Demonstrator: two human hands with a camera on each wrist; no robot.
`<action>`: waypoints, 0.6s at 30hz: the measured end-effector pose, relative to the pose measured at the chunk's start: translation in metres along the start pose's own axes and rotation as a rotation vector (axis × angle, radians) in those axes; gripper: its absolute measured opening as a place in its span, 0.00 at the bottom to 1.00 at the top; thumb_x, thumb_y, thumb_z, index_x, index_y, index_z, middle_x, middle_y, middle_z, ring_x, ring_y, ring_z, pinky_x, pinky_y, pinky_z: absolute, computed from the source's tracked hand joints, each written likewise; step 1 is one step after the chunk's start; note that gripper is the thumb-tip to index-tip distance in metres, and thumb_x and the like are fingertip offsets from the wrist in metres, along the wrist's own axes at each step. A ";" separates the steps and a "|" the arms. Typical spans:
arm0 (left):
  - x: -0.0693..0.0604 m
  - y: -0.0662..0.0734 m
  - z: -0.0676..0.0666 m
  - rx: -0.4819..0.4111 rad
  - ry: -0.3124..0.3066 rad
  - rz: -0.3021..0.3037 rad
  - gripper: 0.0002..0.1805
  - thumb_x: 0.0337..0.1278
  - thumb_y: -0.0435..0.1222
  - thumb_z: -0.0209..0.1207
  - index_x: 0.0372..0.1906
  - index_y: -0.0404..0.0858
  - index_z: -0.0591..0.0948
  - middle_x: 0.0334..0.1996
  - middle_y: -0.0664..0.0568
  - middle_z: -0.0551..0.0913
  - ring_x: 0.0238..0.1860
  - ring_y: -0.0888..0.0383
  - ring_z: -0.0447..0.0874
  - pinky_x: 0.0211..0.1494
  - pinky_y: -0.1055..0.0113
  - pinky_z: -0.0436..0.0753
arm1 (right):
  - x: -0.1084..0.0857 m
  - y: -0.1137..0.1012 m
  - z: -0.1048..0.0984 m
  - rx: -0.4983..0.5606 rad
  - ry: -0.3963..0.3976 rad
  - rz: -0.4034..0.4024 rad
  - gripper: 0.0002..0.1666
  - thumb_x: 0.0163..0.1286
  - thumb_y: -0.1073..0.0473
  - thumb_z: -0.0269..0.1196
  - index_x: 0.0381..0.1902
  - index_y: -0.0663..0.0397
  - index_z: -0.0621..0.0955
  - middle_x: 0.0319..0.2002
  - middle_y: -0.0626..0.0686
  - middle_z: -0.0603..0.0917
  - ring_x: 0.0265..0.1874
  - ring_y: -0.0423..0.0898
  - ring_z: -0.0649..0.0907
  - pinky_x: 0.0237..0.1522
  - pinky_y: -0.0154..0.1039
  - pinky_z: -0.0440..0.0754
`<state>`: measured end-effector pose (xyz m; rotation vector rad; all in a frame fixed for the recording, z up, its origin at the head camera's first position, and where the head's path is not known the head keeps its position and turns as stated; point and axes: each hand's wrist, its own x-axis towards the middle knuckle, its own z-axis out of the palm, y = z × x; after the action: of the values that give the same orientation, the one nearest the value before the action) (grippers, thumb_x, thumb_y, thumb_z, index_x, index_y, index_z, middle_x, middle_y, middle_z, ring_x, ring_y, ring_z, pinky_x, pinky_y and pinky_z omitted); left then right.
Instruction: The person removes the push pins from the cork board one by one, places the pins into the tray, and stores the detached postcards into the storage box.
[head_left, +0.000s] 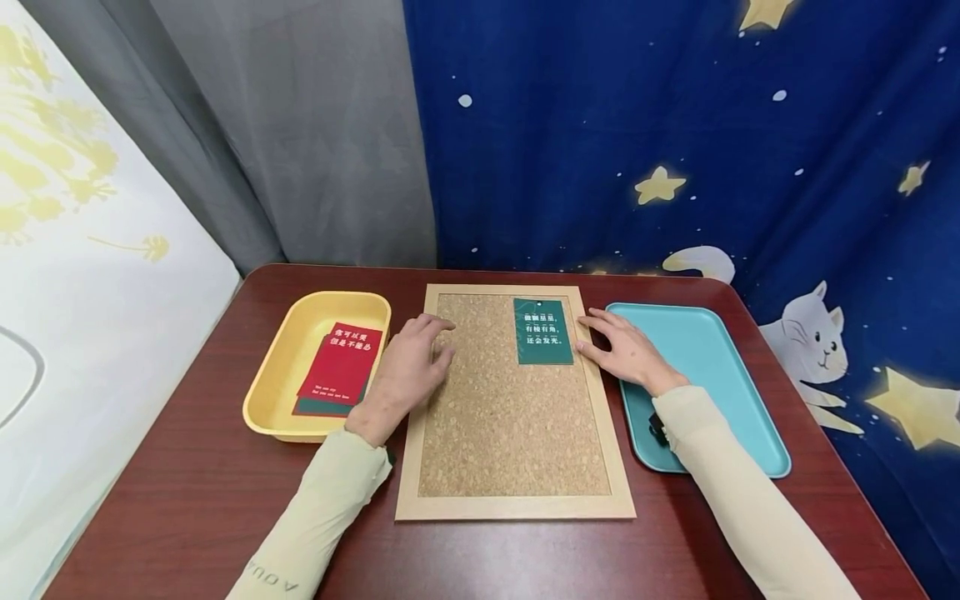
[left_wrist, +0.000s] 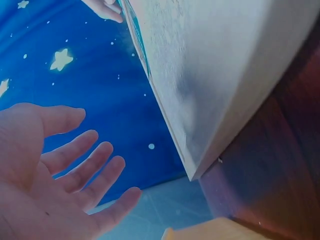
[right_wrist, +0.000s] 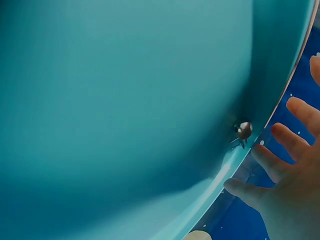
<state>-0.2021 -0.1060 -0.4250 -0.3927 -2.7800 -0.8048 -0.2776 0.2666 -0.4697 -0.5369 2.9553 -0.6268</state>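
A cork board (head_left: 510,433) with a pale wooden frame lies on the table. On its upper right part is a green card (head_left: 545,350) with white writing and a small bright spot at its top. My left hand (head_left: 408,367) hovers by the board's left edge, and the left wrist view shows its fingers (left_wrist: 107,172) spread and loosely bent, holding nothing. Over the board's right edge, my right hand (head_left: 624,348) has its fingers extended, next to the blue tray (head_left: 690,358). Metal pushpins (right_wrist: 244,130) sit in a corner of that tray in the right wrist view.
A yellow bin (head_left: 281,392) on the left holds a red card (head_left: 341,367) lying over other cards, one of them green. The dark red table (head_left: 195,450) ends in front of a blue star-patterned curtain (head_left: 562,150). A white printed cloth (head_left: 90,292) hangs at left.
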 end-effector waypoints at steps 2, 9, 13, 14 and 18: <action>0.002 0.003 0.002 -0.004 -0.013 -0.002 0.20 0.66 0.37 0.67 0.61 0.39 0.82 0.58 0.45 0.83 0.57 0.47 0.80 0.63 0.50 0.84 | 0.001 -0.001 0.000 0.005 0.016 -0.002 0.37 0.78 0.40 0.60 0.78 0.48 0.70 0.82 0.60 0.62 0.81 0.64 0.60 0.78 0.69 0.60; 0.008 0.009 0.012 0.031 -0.042 0.022 0.19 0.68 0.39 0.65 0.62 0.42 0.82 0.60 0.48 0.82 0.62 0.48 0.80 0.65 0.47 0.83 | 0.005 -0.006 0.000 0.014 0.048 -0.020 0.34 0.79 0.41 0.59 0.75 0.51 0.73 0.78 0.59 0.67 0.78 0.63 0.66 0.76 0.67 0.66; 0.011 0.012 0.019 0.044 -0.054 0.032 0.19 0.68 0.39 0.65 0.62 0.42 0.82 0.59 0.49 0.83 0.61 0.48 0.80 0.66 0.48 0.82 | 0.007 -0.010 -0.001 0.020 0.059 -0.031 0.33 0.79 0.41 0.59 0.73 0.50 0.75 0.76 0.57 0.71 0.76 0.62 0.69 0.75 0.66 0.68; 0.012 0.012 0.021 0.047 -0.057 0.037 0.19 0.68 0.39 0.65 0.62 0.42 0.82 0.58 0.48 0.83 0.61 0.48 0.80 0.66 0.49 0.82 | 0.007 -0.011 -0.001 0.021 0.061 -0.034 0.32 0.79 0.41 0.59 0.73 0.50 0.75 0.75 0.57 0.72 0.75 0.62 0.70 0.74 0.66 0.69; 0.014 0.013 0.027 0.059 -0.082 0.044 0.19 0.68 0.38 0.65 0.61 0.41 0.82 0.58 0.48 0.83 0.62 0.50 0.80 0.69 0.52 0.81 | 0.009 -0.014 -0.002 0.032 0.069 -0.045 0.31 0.79 0.42 0.60 0.72 0.51 0.77 0.71 0.57 0.75 0.72 0.61 0.73 0.72 0.65 0.71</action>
<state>-0.2147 -0.0773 -0.4371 -0.4846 -2.8520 -0.7108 -0.2815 0.2519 -0.4623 -0.5928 2.9995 -0.7100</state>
